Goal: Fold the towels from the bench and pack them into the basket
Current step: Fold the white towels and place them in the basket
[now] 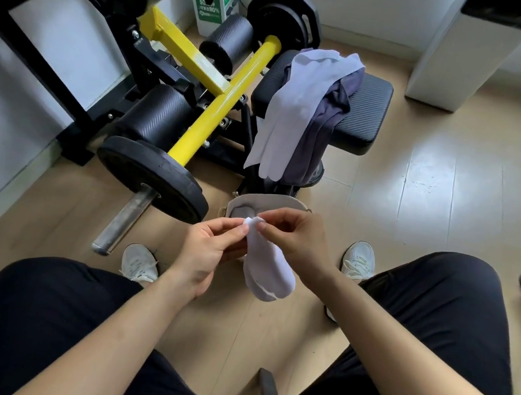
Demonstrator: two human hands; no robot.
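Just before the basket (pixel 268 200), fingers (pixel 235 227) of the left hand (pixel 209 250) and right hand (pixel 293 238) pinch a folded white towel (pixel 266 271)'s top corner. Beyond the basket, more towels (pixel 300 109) drape the bench (pixel 363 111).

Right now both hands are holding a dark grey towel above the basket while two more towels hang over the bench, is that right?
Not quite: the towel pinched between the left hand and right hand is pale lilac-white, not dark grey, as the head view shows. The rest holds: it hangs above the basket, and a pale towel and a dark towel drape over the bench.
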